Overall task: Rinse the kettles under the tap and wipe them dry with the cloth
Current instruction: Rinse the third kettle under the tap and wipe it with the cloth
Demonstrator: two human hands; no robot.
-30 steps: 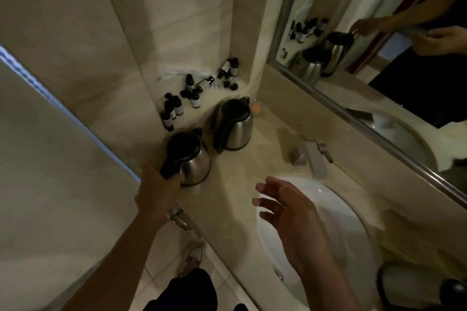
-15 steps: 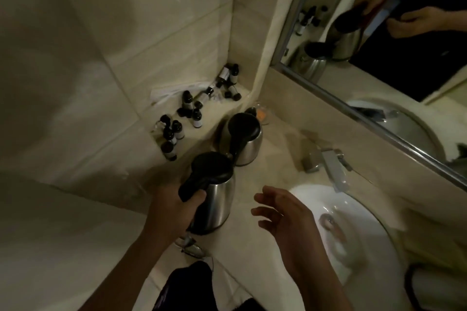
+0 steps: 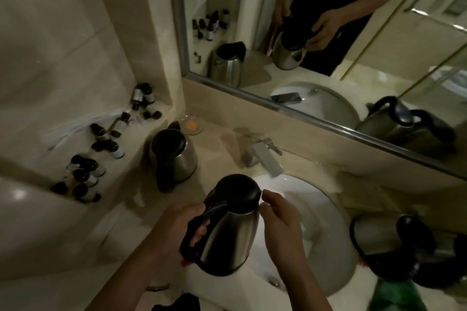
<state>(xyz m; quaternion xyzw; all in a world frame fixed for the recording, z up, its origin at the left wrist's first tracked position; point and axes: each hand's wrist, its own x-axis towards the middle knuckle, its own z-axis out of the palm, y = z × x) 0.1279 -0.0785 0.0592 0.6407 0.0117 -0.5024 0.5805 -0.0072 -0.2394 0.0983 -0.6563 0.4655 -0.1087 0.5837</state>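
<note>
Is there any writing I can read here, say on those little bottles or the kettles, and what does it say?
None can be read.
Small bottles on the ledge: pale labels, print too small and blurred.
Kettle held by the left hand: no lettering visible.
Kettle on the counter: no lettering visible.
Mirror reflections: nothing legible.

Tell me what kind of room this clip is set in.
Probably a hotel bathroom: a white basin with a tap beneath a wall mirror, and many small toiletry bottles on the corner ledge.
</note>
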